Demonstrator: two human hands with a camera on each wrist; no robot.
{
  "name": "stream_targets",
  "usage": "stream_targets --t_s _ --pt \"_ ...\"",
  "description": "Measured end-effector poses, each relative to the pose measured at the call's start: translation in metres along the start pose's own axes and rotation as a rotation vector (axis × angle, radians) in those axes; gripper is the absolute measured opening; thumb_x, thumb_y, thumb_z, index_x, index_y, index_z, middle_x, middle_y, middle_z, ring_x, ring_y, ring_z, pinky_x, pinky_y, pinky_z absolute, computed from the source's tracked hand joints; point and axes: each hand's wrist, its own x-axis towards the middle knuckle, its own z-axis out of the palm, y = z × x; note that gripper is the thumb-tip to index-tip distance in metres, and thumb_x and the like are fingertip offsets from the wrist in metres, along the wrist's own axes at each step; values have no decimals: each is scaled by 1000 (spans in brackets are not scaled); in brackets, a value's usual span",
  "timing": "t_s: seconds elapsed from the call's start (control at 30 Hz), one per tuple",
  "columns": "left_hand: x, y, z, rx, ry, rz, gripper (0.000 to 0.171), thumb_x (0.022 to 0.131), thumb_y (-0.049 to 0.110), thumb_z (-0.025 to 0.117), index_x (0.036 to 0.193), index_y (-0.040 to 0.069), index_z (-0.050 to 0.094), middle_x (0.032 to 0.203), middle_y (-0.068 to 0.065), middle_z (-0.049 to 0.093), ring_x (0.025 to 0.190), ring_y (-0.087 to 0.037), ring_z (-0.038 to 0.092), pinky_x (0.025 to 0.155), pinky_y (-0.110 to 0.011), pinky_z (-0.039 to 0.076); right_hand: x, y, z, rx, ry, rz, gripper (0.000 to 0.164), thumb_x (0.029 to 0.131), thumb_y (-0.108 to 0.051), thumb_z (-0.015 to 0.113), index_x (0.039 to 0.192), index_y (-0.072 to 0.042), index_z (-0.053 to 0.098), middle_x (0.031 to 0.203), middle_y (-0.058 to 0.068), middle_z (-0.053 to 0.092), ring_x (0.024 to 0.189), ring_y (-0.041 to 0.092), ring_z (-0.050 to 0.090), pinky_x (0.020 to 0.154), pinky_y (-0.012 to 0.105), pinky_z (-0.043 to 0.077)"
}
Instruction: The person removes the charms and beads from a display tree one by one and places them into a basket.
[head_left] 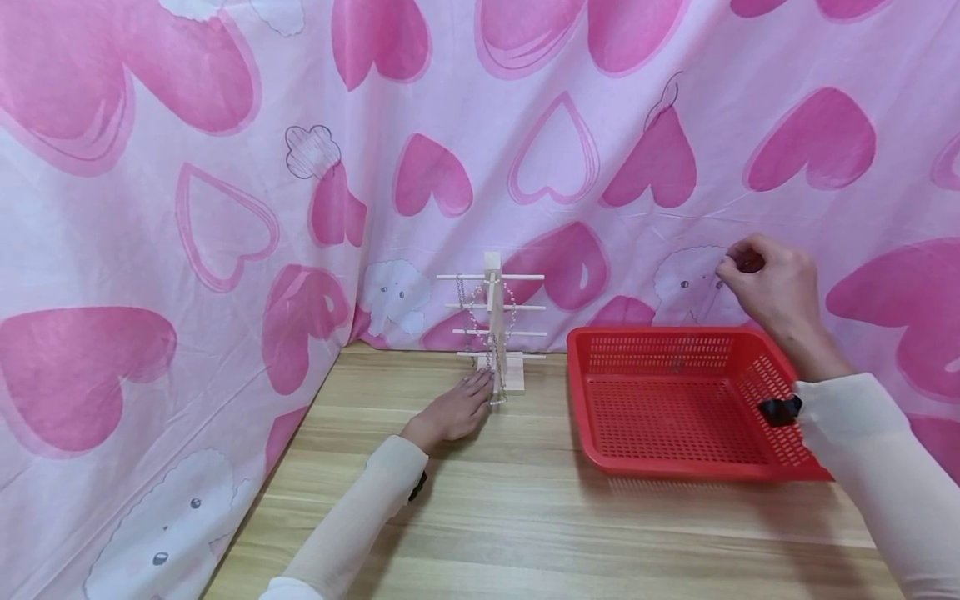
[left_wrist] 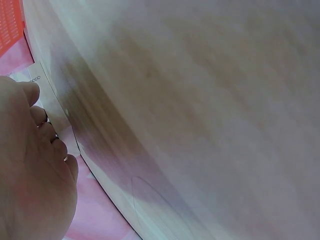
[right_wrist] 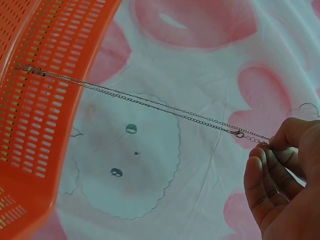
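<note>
My right hand (head_left: 780,287) is raised above the right part of the red basket. Between thumb and fingertips it pinches a thin silver chain necklace (right_wrist: 165,111), which hangs in two strands with a pendant (right_wrist: 34,70) at the low end. A wooden jewelry stand (head_left: 492,265) with several crossbars stands at the back of the table. Chain and beaded necklaces (head_left: 513,302) hang from its bars. My left hand (head_left: 456,408) rests at the left front of the stand's base (head_left: 515,375), fingers extended onto it beside the hanging strands.
The red plastic basket (head_left: 701,472) sits on the wooden table (head_left: 480,517) right of the stand. A pink heart-print cloth (head_left: 495,125) hangs behind the table and along its left side.
</note>
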Motion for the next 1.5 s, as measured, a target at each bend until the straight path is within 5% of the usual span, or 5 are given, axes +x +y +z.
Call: stream_targets --t_s 0.17,0.3,0.73,1.23,1.5 --pt "0 0 -1 -11 3 0 60 115 29 30 169 2 24 179 -16 16 167 -34 15 137 -48 18 -1 8 -1 -27 -35 37 19 96 -23 68 100 -6 75 83 8 67 69 -7 44 63 12 34" --pt "1 0 0 -34 10 4 60 114 27 32 168 1 25 179 -17 17 167 -36 16 137 -51 18 -4 12 -3 -33 -65 67 22 98 -25 66 105 -6 74 96 19 70 74 1 47 61 8 35" --pt "1 0 -4 -7 -21 9 61 115 30 30 169 2 23 179 -15 16 167 -34 15 137 -47 19 -8 31 -6 -52 -127 154 29 103 -29 60 115 -5 70 109 23 70 86 20 52 59 3 36" --pt "-1 2 -4 -7 -14 -4 61 116 30 28 169 2 21 179 -15 14 167 -34 14 138 -47 17 -8 54 -7 -98 -104 146 26 99 -27 62 105 -4 72 97 24 71 71 -5 43 66 19 36" --pt "-1 1 -1 -21 1 -3 60 115 27 32 169 2 24 179 -16 17 167 -35 15 137 -48 18 -9 66 -2 -138 -111 146 26 98 -26 61 102 -2 71 95 26 72 82 25 55 68 26 36"
